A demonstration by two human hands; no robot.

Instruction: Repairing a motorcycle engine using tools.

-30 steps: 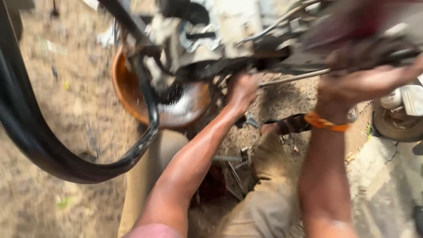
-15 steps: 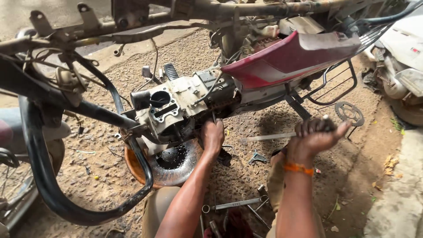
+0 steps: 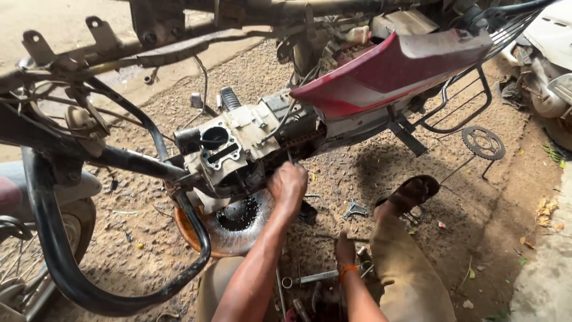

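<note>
A motorcycle engine sits at the centre of the view, held in the frame tubing that runs out to its left. A round drain pan lies on the ground directly below the engine. The left hand reaches up to the engine's right underside, above the pan's right edge. A body panel stretches behind and to the right of the engine. The right hand is low on the ground, right of the pan, with a wrench lying just to its left. A sandalled foot rests right of the hands. Farther right, a sprocket lies on the ground. A wheel stands at the far left edge.
</note>
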